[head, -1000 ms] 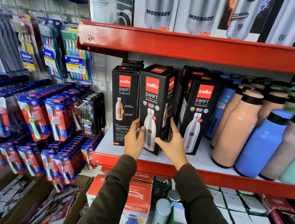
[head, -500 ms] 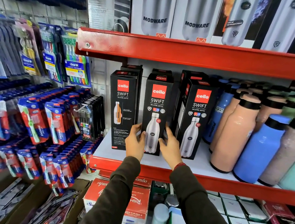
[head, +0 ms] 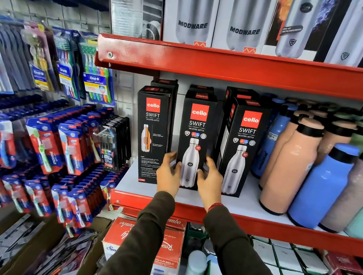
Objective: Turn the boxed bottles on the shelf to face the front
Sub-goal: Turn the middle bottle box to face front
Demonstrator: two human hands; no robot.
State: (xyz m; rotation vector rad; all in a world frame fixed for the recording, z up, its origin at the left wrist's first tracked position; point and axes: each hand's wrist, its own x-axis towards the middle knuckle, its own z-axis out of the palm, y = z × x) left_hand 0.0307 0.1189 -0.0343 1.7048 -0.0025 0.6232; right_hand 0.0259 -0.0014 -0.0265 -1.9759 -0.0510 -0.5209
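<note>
Three black boxed bottles are standing in the front row of the shelf (head: 182, 199): the left box (head: 151, 132), the middle box (head: 196, 134), the right box (head: 244, 146). Behind each, at least one more box top is peeking out, too hidden to count properly. Two hands are showing, the left hand (head: 169, 175) and the right hand (head: 209, 180). On the right, two blue bottles (head: 322, 187) are showing clearly, plus roughly three peach bottles (head: 289, 165); those further back are blurring together. Above, two Modware boxes (head: 193, 14) are reading plainly.
</note>
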